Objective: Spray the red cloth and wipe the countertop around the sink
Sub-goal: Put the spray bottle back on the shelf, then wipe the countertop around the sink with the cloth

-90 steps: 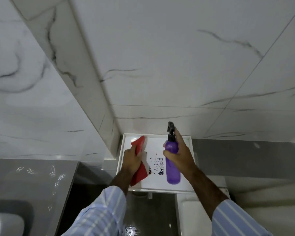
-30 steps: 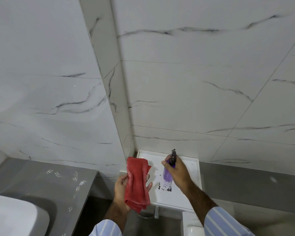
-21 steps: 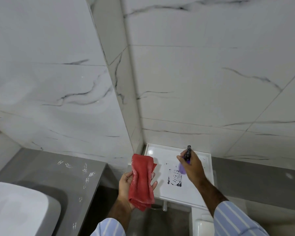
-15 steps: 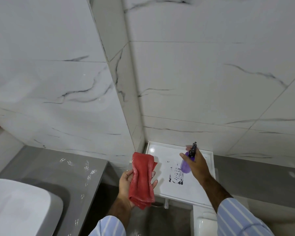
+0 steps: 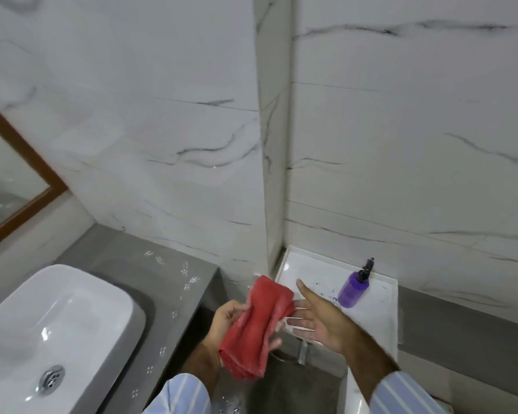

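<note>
The left hand [image 5: 231, 321] holds the folded red cloth [image 5: 259, 321], the right hand [image 5: 320, 321] is spread wide, so press the cloth flat on the grey surface [image 5: 132, 264] at lower left.

Soft, even, rather dim light fills the room. Bright glare spots sit on the sink [image 5: 51, 318] basin and on the grey table [image 5: 174, 282] just right of it. A dark shadow hugs the sink's right rim. The whole frame looks slightly blurred, and the wall lines above the sink bend toward the edges.
</note>
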Demonstrator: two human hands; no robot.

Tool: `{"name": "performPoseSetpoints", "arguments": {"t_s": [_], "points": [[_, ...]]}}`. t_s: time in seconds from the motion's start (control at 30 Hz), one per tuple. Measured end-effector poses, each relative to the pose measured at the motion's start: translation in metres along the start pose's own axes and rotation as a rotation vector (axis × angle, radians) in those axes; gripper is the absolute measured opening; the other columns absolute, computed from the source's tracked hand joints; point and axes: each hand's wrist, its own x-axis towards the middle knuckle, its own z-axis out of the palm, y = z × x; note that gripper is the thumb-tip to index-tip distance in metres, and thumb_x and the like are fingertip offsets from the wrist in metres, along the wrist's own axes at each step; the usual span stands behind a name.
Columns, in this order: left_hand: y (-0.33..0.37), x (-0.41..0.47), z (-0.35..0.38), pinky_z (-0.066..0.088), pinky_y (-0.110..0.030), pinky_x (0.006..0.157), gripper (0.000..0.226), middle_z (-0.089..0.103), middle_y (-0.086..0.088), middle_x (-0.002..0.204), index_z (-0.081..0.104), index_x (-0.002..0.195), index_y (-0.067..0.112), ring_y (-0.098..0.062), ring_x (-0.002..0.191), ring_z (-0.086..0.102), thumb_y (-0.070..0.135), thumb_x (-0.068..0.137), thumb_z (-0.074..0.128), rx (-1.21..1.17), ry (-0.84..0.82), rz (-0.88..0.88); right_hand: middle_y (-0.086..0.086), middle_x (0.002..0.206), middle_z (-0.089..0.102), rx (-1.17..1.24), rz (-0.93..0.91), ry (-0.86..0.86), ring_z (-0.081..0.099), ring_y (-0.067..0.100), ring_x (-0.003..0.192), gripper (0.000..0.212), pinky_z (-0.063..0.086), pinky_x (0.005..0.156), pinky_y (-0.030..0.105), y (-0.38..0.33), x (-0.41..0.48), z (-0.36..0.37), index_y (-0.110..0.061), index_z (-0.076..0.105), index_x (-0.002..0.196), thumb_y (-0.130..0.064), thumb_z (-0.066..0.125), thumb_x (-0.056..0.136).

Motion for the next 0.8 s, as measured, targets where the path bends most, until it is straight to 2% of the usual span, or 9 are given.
{"name": "performPoseSetpoints", "arguments": {"t_s": [0.07, 0.2, 0.3, 0.4, 0.47, 0.53, 0.63, 0.7, 0.8], "points": [[0.011, -0.015, -0.019, 0.036, -0.062, 0.122, 0.066, 0.059, -0.039, 0.138, 0.047, 0.146, -0.017, -0.047, 0.13, 0.06, 0.023, 0.093, 0.045, 0.031, -0.047, -0.034, 0.011, 0.104, 0.079, 0.018, -0.007, -0.071, 0.076, 0.025, 0.093, 0.06, 0.061, 0.084, 0.04, -0.02, 0.016, 0.039, -0.008, 0.072, 0.118, -0.062, 0.067, 0.092], [0.047, -0.05, -0.05, 0.007, -0.06, 0.134, 0.068, 0.052, -0.034, 0.151, 0.034, 0.157, -0.014, -0.041, 0.146, 0.046, 0.02, 0.098, 0.028, 0.082, -0.174, -0.073, 0.021, 0.097, 0.077, -0.093, -0.022, -0.132, 0.076, 0.029, 0.077, 0.039, 0.064, 0.062, 0.035, -0.037, 0.042, 0.1, 0.006, 0.071, 0.119, -0.017, 0.08, 0.089], [0.099, -0.083, -0.082, 0.041, -0.057, 0.123, 0.058, 0.064, -0.032, 0.138, 0.054, 0.143, -0.015, -0.039, 0.131, 0.063, 0.014, 0.098, 0.033, 0.182, -0.03, -0.101, 0.024, 0.092, 0.079, -0.135, -0.035, -0.163, 0.078, 0.033, 0.076, 0.022, 0.065, 0.059, 0.04, -0.049, 0.074, 0.15, 0.005, 0.075, 0.105, -0.007, 0.079, 0.087], [0.16, -0.116, -0.112, 0.066, -0.042, 0.092, 0.041, 0.078, -0.026, 0.115, 0.071, 0.121, -0.009, -0.033, 0.099, 0.079, 0.011, 0.09, 0.053, 0.374, 0.222, -0.084, 0.024, 0.099, 0.08, -0.13, -0.115, -0.114, 0.078, 0.031, 0.083, 0.028, 0.064, 0.066, 0.036, -0.064, 0.111, 0.196, 0.007, 0.074, 0.11, -0.006, 0.079, 0.085], [0.201, -0.134, -0.131, 0.069, -0.036, 0.081, 0.038, 0.081, -0.02, 0.105, 0.073, 0.117, -0.006, -0.027, 0.086, 0.08, 0.007, 0.083, 0.066, 0.504, 0.388, -0.012, 0.023, 0.101, 0.081, -0.106, -0.159, -0.087, 0.079, 0.031, 0.084, 0.032, 0.064, 0.064, 0.039, -0.076, 0.136, 0.224, 0.006, 0.074, 0.112, -0.007, 0.08, 0.083], [0.239, -0.147, -0.139, 0.069, -0.034, 0.069, 0.034, 0.081, -0.017, 0.1, 0.073, 0.122, -0.005, -0.023, 0.079, 0.079, 0.004, 0.089, 0.069, 0.633, 0.465, 0.065, 0.019, 0.106, 0.081, -0.093, -0.186, -0.1, 0.079, 0.031, 0.093, 0.034, 0.067, 0.074, 0.048, -0.088, 0.155, 0.245, 0.0, 0.074, 0.116, -0.011, 0.081, 0.085], [0.297, -0.159, -0.152, 0.064, -0.026, 0.051, 0.018, 0.08, -0.007, 0.081, 0.083, 0.095, 0.009, -0.015, 0.062, 0.076, 0.002, 0.096, 0.067, 0.829, 0.541, 0.135, 0.015, 0.112, 0.081, -0.146, -0.225, -0.11, 0.077, 0.033, 0.107, 0.038, 0.062, 0.094, 0.052, -0.106, 0.185, 0.277, -0.005, 0.072, 0.12, -0.018, 0.082, 0.086], [0.331, -0.162, -0.158, 0.061, -0.023, 0.053, 0.013, 0.077, -0.006, 0.081, 0.084, 0.091, 0.01, -0.013, 0.06, 0.072, 0.004, 0.094, 0.072, 1.005, 0.637, 0.14, 0.013, 0.108, 0.082, -0.225, -0.254, -0.106, 0.078, 0.032, 0.105, 0.034, 0.063, 0.093, 0.046, -0.117, 0.2, 0.295, -0.005, 0.073, 0.117, -0.017, 0.082, 0.086], [0.38, -0.158, -0.175, 0.056, -0.032, 0.075, 0.026, 0.073, -0.009, 0.098, 0.077, 0.113, 0.005, -0.024, 0.084, 0.07, 0.013, 0.089, 0.082, 1.398, 0.74, 0.151, 0.007, 0.098, 0.084, -0.505, -0.347, -0.046, 0.079, 0.028, 0.097, 0.027, 0.062, 0.092, 0.04, -0.138, 0.229, 0.328, -0.007, 0.079, 0.109, -0.013, 0.083, 0.083]]}}
